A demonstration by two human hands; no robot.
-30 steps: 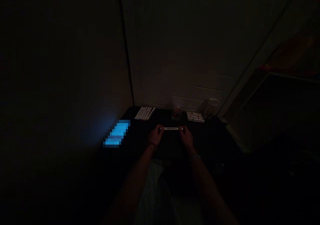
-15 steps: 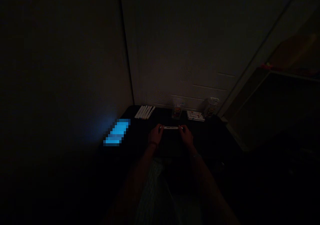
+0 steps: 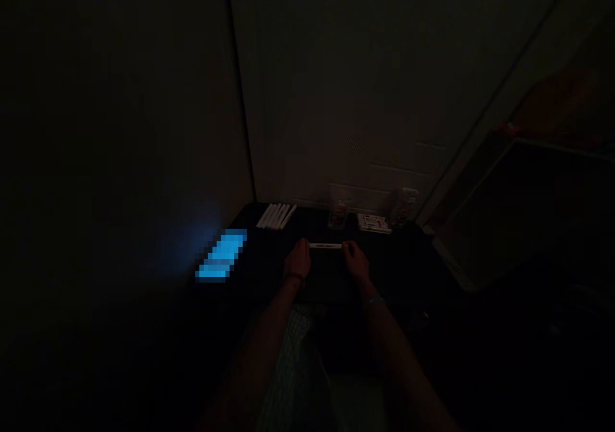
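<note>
In the dim head view a slim white marker (image 3: 325, 246) lies level between my two hands, with dark print along its barrel. My left hand (image 3: 298, 260) is closed around its left end, the back of the hand turned up. At the other end, the fingers of my right hand (image 3: 355, 260) pinch the tip. Beyond my hands, several white markers (image 3: 275, 216) lie side by side at the back left of the dark table (image 3: 259, 259). A stack of printed white markers (image 3: 373, 223) sits at the back right.
Between the marker groups stands a clear package (image 3: 339, 214) with a red label; another clear package (image 3: 404, 206) leans at the back right corner. A glowing, blurred-out blue screen (image 3: 221, 256) is at the left edge. Walls rise behind and left; a dark shelf unit (image 3: 509, 214) stands right.
My left hand has turned and closed more over the marker's left end. The marker stays level in nearly the same place. The picture has become a little darker.
</note>
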